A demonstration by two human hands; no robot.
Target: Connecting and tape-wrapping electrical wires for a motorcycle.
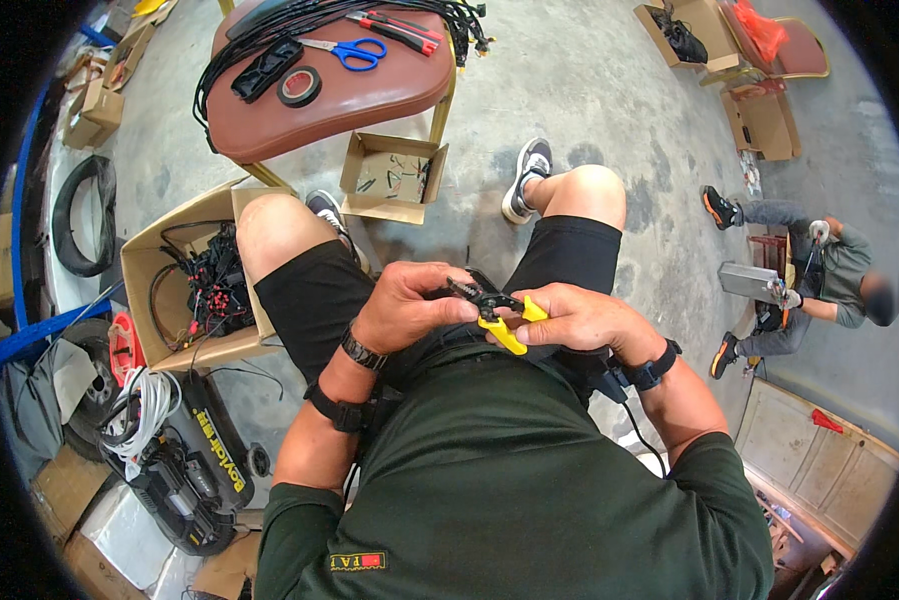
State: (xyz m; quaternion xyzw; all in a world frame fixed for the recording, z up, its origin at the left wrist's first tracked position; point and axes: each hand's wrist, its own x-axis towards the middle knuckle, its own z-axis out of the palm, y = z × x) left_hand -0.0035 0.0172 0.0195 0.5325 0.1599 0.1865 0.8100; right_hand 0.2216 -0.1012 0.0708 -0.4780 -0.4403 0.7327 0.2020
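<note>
In the head view, above the person's lap, both forearms angle inward from the lower part until the two hands meet near the middle. The left hand (414,308) has its thumb and forefinger drawn together toward the right (whether a wire lies between them, I cannot tell). The right hand (581,318) is turned inward, its fingers wrapped around a tool's handles.

Beyond the knees stands a padded brown seat (394,97), bearing black cables (214,85), blue-handled scissors (359,54) and a roll of black tape (299,87). A small carton (384,208) with scraps inside sits on the floor before it. The left thigh comes between the left hand and a larger carton (141,300) of tangled wires (214,290). Well off to the right, another person (841,262) in gloves handles a grey metal block (752,282).

The yellow-handled pliers (491,302) lie between the hands: grips in the right, dark head just beside the left fingertips.
</note>
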